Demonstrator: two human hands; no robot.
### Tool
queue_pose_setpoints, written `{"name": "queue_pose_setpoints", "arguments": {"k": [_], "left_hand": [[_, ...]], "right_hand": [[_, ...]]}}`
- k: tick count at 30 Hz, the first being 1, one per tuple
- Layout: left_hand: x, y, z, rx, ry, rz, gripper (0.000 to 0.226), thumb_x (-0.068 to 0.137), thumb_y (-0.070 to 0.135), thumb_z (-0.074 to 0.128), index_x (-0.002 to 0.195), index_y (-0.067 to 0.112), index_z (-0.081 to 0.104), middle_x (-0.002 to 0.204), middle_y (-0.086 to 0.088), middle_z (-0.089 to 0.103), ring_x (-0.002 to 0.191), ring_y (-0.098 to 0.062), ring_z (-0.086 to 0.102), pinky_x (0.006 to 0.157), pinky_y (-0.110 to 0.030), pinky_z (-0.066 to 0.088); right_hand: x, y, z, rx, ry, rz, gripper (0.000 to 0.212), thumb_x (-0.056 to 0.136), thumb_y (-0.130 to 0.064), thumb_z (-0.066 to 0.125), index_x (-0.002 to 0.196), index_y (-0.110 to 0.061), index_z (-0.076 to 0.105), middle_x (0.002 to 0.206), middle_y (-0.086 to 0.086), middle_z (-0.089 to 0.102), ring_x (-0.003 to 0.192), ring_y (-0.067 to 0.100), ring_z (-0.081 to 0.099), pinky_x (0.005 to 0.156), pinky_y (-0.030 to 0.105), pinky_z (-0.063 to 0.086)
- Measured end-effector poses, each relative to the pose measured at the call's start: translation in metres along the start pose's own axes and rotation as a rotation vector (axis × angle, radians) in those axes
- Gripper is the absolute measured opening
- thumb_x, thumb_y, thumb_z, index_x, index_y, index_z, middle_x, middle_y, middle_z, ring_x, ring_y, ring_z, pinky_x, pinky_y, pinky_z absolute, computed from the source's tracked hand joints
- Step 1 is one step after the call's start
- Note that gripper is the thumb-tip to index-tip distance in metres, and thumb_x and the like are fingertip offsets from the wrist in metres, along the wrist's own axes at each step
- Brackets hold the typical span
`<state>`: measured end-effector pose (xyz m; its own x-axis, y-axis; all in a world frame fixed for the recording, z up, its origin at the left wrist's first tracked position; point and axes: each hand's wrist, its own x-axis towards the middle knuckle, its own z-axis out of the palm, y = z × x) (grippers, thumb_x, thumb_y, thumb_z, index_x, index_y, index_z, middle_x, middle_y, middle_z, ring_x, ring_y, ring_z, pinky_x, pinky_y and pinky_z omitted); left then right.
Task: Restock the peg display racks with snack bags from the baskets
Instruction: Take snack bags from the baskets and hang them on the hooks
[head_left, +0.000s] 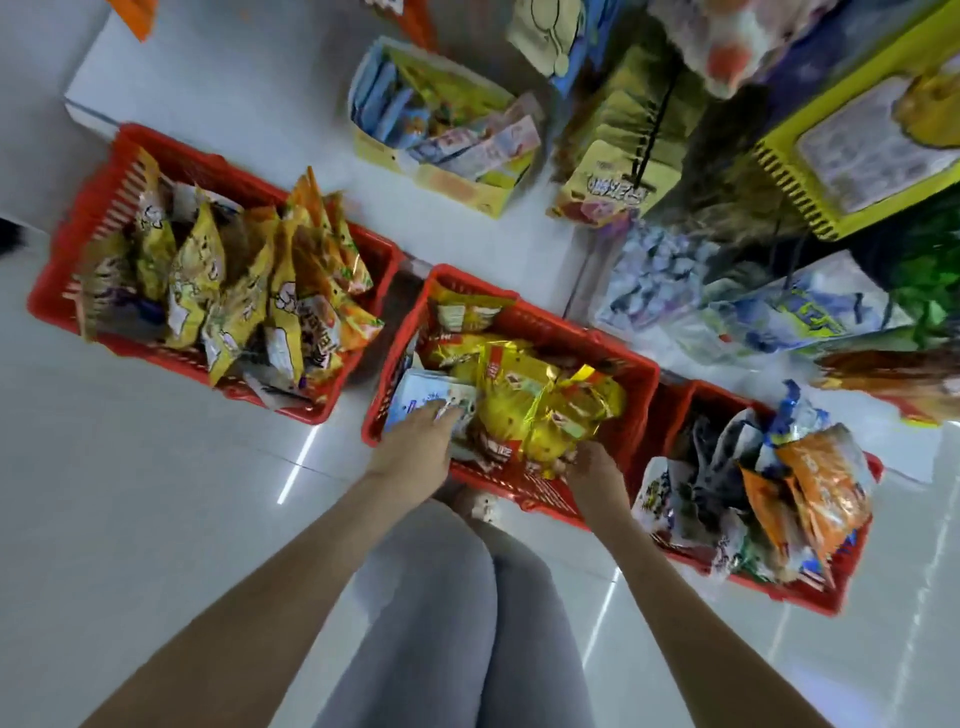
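Snack bags (540, 410) in gold-yellow fill the middle basket (571, 330). The left grip (415, 441) lies spread on a pale blue packet (426, 395) inside it. The right grip (592, 467) curls at the bags' near edge, though I cannot tell if it is pinching one. The basket stands on the floor (156, 493).

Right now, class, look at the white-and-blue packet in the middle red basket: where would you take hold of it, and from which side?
Probably by its upper edge, from above. The white-and-blue packet sits against the left wall of the middle basket, with yellow bags crowding its right. Only its top looks free, where the left hand touches it.
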<state>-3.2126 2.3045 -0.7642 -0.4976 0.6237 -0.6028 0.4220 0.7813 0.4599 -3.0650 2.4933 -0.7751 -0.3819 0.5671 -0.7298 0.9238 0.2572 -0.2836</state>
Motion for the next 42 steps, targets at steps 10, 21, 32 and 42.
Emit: {"name": "queue_pose_setpoints", "arguments": {"k": [10, 21, 32, 42], "left_hand": [[0.157, 0.037, 0.085, 0.054, 0.232, 0.505, 0.068, 0.094, 0.006, 0.052, 0.152, 0.025, 0.021, 0.157, -0.011, 0.024, 0.145, -0.029, 0.020, 0.118, -0.042, 0.010], [0.184, 0.007, 0.090, 0.398, -0.045, 0.154, 0.038, 0.096, 0.034, 0.051, 0.124, 0.009, 0.050, 0.123, -0.012, 0.057, 0.119, -0.031, 0.049, 0.097, -0.040, 0.039], [0.093, 0.050, -0.009, 0.286, -0.075, 0.283, 0.022, 0.097, 0.019, 0.050, 0.116, 0.012, 0.060, 0.116, -0.006, 0.064, 0.113, -0.025, 0.052, 0.098, -0.034, 0.033], [0.077, 0.044, 0.013, 0.319, -0.025, 0.173, 0.030, 0.098, 0.024, 0.045, 0.126, 0.018, 0.055, 0.123, -0.003, 0.062, 0.114, -0.023, 0.056, 0.092, -0.034, 0.045]], "right_hand": [[0.163, 0.070, 0.043, -0.237, 0.283, -0.206, 0.123, 0.068, -0.049, 0.080, 0.153, -0.020, -0.005, 0.159, 0.008, 0.014, 0.147, 0.026, 0.012, 0.115, 0.051, 0.013], [0.152, 0.069, 0.038, -0.008, 0.143, -0.224, 0.088, 0.091, -0.009, 0.060, 0.151, -0.025, -0.003, 0.087, 0.018, 0.066, 0.074, 0.037, 0.063, 0.065, 0.045, 0.052], [0.042, 0.032, -0.055, -0.006, 0.235, -0.306, 0.026, 0.092, 0.000, 0.051, 0.117, -0.002, 0.059, 0.105, 0.015, 0.064, 0.094, 0.034, 0.059, 0.069, 0.037, 0.046], [0.035, 0.020, -0.043, 0.002, 0.228, -0.364, 0.021, 0.096, 0.000, 0.044, 0.114, 0.001, 0.053, 0.106, 0.013, 0.057, 0.088, 0.030, 0.055, 0.066, 0.032, 0.040]]}}
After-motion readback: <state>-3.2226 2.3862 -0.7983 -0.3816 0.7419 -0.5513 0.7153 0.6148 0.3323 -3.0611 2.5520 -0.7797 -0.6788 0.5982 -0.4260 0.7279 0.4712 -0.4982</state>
